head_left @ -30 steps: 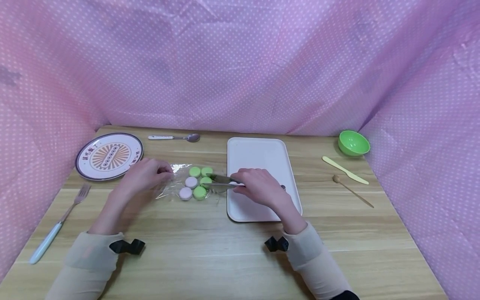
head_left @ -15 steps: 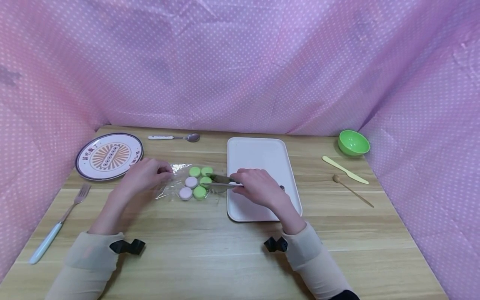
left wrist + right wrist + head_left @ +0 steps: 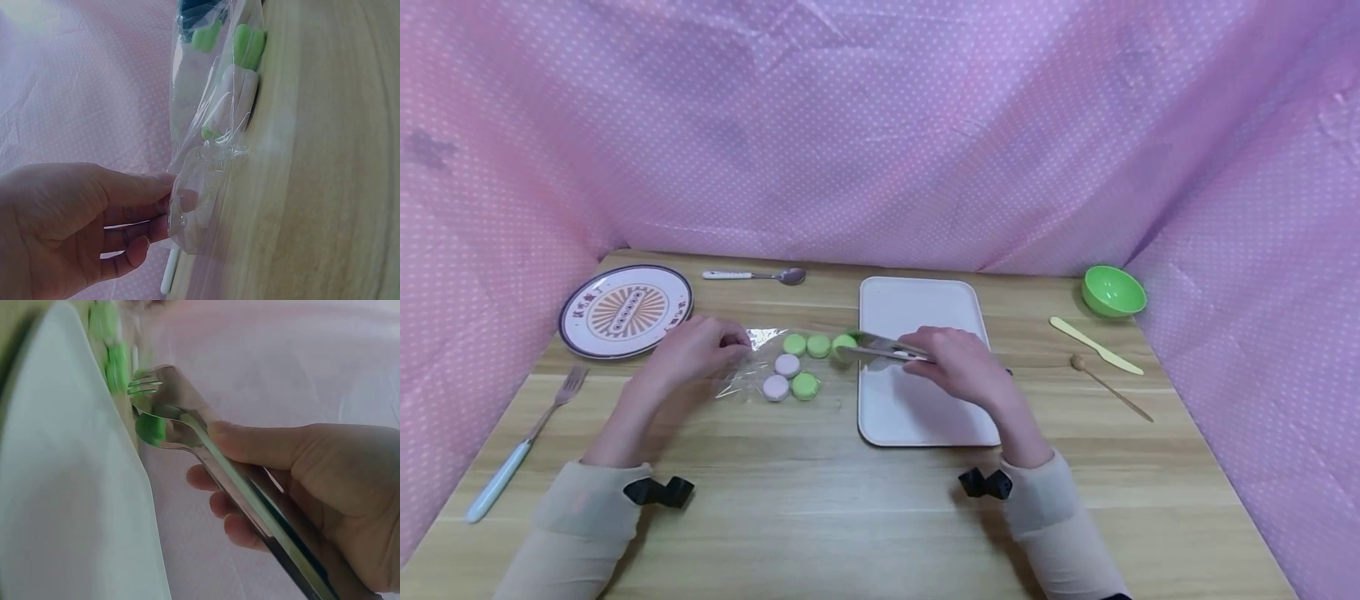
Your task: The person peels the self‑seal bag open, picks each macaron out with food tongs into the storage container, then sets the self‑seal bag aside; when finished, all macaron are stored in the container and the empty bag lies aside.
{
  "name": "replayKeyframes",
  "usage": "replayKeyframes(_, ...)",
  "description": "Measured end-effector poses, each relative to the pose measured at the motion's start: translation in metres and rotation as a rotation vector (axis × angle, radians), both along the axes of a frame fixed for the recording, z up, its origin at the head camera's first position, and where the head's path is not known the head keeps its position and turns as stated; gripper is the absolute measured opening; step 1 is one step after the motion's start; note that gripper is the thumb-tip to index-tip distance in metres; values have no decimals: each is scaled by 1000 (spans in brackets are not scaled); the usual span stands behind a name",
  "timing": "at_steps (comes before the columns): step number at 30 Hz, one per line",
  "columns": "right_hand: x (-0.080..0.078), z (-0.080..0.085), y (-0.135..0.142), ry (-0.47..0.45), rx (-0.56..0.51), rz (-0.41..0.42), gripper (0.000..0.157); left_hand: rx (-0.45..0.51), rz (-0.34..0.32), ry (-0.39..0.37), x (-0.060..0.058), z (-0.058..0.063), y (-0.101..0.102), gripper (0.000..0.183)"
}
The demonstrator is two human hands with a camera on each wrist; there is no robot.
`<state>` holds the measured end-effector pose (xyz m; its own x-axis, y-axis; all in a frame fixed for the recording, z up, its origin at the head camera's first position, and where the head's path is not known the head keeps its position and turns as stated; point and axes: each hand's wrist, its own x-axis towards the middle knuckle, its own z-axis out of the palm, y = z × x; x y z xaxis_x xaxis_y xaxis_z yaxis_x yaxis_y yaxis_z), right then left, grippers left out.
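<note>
My left hand [image 3: 694,350] pinches the left end of a clear plastic bag [image 3: 199,169], thumb against fingers. Green macarons [image 3: 805,386] and lilac macarons [image 3: 787,365] lie in the bag on the table. In my right hand [image 3: 958,367] are metal tongs [image 3: 234,490], one arm tipped like a fork, the other like a spoon. Between those tips, in the head view, is a green macaron [image 3: 844,342] near the left edge of the white tray [image 3: 917,304]. Whether that macaron is still inside the bag, I cannot tell.
A patterned plate [image 3: 625,312] and a fork [image 3: 520,454] are on the left. One spoon [image 3: 752,275] lies at the back. On the right are a green bowl [image 3: 1114,292], a yellow knife [image 3: 1096,345] and a thin wooden stick [image 3: 1108,387] with a rounded end.
My right hand and the tongs have moved right, bringing one green macaron away from the middle of the group to its right end. My left hand stays at the bag. The head view has shifted slightly.
</note>
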<state>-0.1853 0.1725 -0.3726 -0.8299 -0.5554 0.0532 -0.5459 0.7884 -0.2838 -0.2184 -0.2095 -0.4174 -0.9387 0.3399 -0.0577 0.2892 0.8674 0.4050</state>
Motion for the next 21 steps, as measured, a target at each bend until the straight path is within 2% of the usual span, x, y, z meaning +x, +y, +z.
replayKeyframes(6, -22, -4, 30, 28, -66, -67, 26, 2, 15, -36, 1, 1, 0, 9)
replayKeyframes(14, -42, -15, 47, 2, -7, -169, 33, -10, 9, -26, 1, -2, 1, 8)
replayKeyframes(21, -49, -20, 49, -11, 26, -196, 35, -26, 4, -4, -1, -1, 1, 8)
